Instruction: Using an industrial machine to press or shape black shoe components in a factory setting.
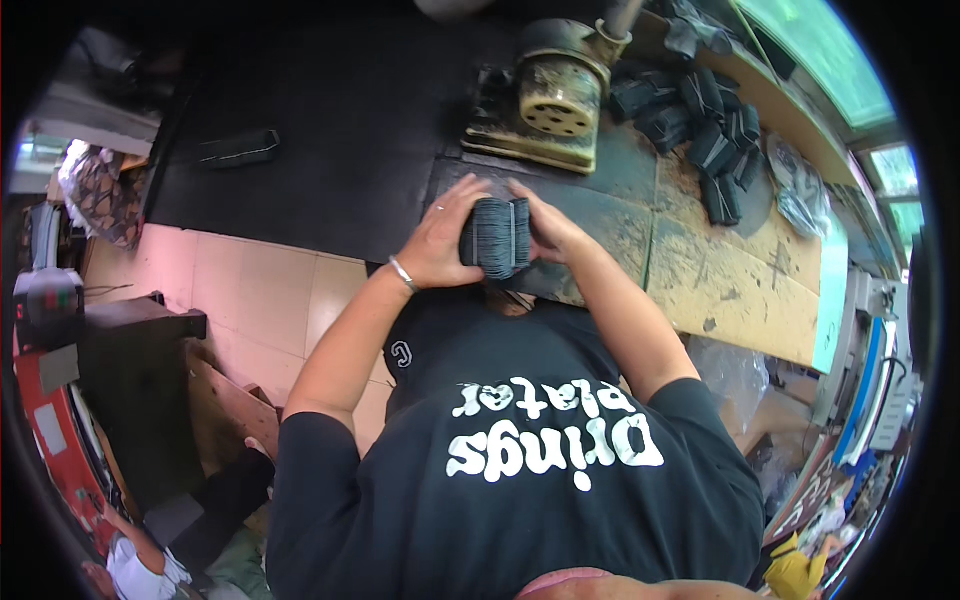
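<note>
A thick stack of thin dark pieces (490, 240) is held between my two hands at the table's near edge, close to my body. My left hand (440, 240) presses on the stack's left side, with its fingers reaching over the far end and the thumb at the near end. From the right, my right hand (550, 228) cups the other side, its fingers partly hidden behind the stack. Pale lines run across the stack's edges; I cannot tell whether they are bands or marks. The kind of piece is too small to make out.
Beyond my hands stands a dusty, yellowish machine with a round perforated housing (556, 105). Several dark tied bundles (705, 125) are heaped at the far right, beside a clear plastic bag (797, 190). One dark strip-like bundle (240, 150) lies on the black tabletop (310, 100) to the left.
</note>
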The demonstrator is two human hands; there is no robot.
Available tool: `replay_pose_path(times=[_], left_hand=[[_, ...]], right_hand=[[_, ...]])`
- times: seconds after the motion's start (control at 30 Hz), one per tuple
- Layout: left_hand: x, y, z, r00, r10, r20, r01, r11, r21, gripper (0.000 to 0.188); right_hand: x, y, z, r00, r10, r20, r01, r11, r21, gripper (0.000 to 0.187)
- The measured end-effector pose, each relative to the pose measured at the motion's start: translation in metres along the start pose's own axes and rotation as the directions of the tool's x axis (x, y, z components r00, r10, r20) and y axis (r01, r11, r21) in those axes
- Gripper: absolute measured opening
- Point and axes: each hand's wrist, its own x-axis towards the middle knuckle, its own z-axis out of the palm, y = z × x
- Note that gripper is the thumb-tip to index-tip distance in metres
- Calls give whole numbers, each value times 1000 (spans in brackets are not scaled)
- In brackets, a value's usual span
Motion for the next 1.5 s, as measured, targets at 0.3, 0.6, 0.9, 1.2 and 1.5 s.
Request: replay_pose_path(times=[0.3,0.6,0.9,1.2,1.5], left_hand=[[-14,-26,73,923,-364,-127,380,914,142,128],[-11,-20,81,895,-446,-8,445,894,53,135],[-9,-27,58,921,-376,-102,377,926,-4,101],[-11,-26,48,917,-347,-197,350,936,-22,95],[-3,-30,69,939,-258,-229,273,961,38,88]], right_hand=[[7,40,-26,749,-647,-143,412,624,-664,26],[33,27,-15,755,-625,-199,218,526,-822,25],[25,13,-6,768,-597,-230,22,384,-923,28],[17,25,1,925,-245,-291,260,966,13,22],[36,38,-17,910,-272,-313,375,862,342,16]])
